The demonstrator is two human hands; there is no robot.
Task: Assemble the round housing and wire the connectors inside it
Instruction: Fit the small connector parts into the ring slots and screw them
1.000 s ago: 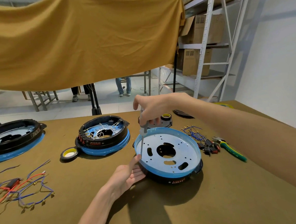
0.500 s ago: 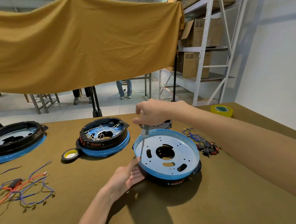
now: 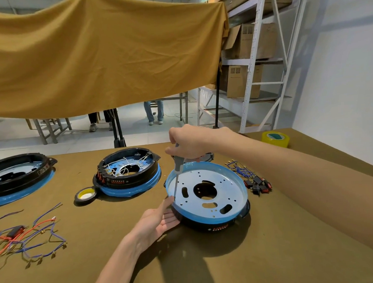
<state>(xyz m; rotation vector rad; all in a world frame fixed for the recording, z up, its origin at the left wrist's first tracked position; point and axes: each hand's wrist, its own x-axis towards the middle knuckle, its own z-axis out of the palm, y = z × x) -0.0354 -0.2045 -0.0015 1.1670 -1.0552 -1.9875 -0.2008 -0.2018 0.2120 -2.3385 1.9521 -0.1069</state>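
A round housing (image 3: 209, 221), black below with a blue-rimmed metal plate on top, lies in the middle of the table. My right hand (image 3: 189, 144) grips a grey screwdriver (image 3: 177, 170) from above, its tip down at the plate's left edge. My left hand (image 3: 159, 219) rests against the housing's left side, fingers straight and thumb up by the screwdriver tip. Loose blue wires with terminals (image 3: 240, 168) and small black and red switches (image 3: 258, 184) lie just right of the housing.
A second housing (image 3: 129, 172) with wires inside sits at the back left, a third (image 3: 16, 176) at the far left. A black tape roll (image 3: 85, 195), a yellow tape roll (image 3: 275, 139), and red and blue wires (image 3: 28, 236) also lie on the table.
The view has tilted upward, so everything sits lower in the frame. Both hands and the screwdriver stay at the housing's left edge.
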